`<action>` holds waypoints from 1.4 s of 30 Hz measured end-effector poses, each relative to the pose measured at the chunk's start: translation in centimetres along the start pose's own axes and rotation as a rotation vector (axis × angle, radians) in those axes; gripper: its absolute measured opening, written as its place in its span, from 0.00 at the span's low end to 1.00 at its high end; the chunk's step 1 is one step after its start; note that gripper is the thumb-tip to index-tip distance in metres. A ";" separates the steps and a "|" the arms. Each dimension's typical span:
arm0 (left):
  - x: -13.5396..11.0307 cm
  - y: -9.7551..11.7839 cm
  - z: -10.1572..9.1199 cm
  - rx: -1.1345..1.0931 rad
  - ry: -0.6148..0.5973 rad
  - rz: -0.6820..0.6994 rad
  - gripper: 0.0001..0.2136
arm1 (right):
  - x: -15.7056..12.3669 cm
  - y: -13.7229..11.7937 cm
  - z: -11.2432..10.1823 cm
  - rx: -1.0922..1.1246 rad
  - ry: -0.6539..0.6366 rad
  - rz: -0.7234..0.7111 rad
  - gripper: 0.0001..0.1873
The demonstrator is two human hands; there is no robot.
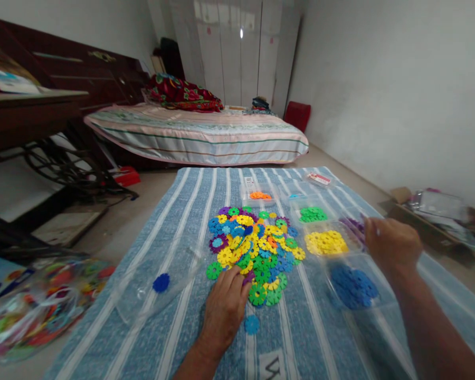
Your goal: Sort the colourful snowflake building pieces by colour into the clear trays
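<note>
Evidently by colour: loose discs in the middle, single-colour trays along the right.
A mixed pile point(253, 248) of discs lay at the centre of the mat point(206, 184), within reach of both arms. The left hand point(225, 303) rested on the pile's near edge, fingers stretched out, tips touching a purple disc point(247, 277) but not closed on it. The right hand point(391, 245) hung curled over the purple tray point(352, 224) near the mat's right edge; whether it gripped anything could not be told. Beside it sat the yellow tray point(326, 243), blue tray point(352, 287), green tray point(312, 214) and orange tray point(260, 196), each holding one colour, probably so the colours stayed apart.
</note>
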State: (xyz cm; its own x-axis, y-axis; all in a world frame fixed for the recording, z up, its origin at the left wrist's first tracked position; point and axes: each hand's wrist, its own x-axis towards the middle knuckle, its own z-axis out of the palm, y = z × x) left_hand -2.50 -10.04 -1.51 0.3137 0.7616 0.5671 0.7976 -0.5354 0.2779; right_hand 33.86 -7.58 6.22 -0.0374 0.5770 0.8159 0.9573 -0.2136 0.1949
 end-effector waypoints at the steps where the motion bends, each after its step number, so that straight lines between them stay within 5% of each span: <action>1: 0.0 0.0 0.0 -0.001 0.018 0.002 0.07 | 0.2 0.6 0.3 -0.029 -0.003 0.019 0.17; 4: 0.1 -0.1 0.0 -0.007 0.056 0.000 0.08 | -0.8 -1.1 0.0 0.129 -0.045 -0.011 0.17; 9: 0.3 0.1 -0.4 -0.037 0.137 -0.007 0.08 | -4.8 -10.5 -2.8 0.711 -0.193 -0.182 0.14; 14: 0.5 0.7 -1.3 -0.107 0.112 -0.027 0.09 | -6.4 -17.1 -5.3 0.991 -0.267 -0.227 0.10; 19: 0.4 1.0 -1.4 -0.203 0.095 -0.134 0.10 | -6.2 -19.1 -5.6 1.065 -0.377 -0.214 0.09; 26: 0.0 1.1 -1.4 -0.324 0.049 -0.079 0.09 | -6.0 -19.7 -4.9 1.066 -0.541 -0.181 0.14; 33: -0.1 1.1 -1.3 -0.341 0.040 -0.073 0.05 | -5.0 -16.0 -4.4 1.049 -0.578 -0.161 0.10; 37: -0.3 1.1 -1.1 -0.304 0.003 -0.085 0.03 | -2.8 -9.0 -2.2 0.818 -0.500 -0.069 0.12; 42: -0.5 1.1 -0.8 -0.243 -0.050 -0.046 0.04 | 1.0 1.7 1.4 0.118 -0.451 0.186 0.20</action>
State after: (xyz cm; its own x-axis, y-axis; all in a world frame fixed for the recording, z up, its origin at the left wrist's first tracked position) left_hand -2.13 -11.27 -0.86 0.3103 0.8010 0.5120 0.6658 -0.5675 0.4844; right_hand 35.87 -6.30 6.63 0.2394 0.8266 0.5093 0.9630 -0.2692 -0.0157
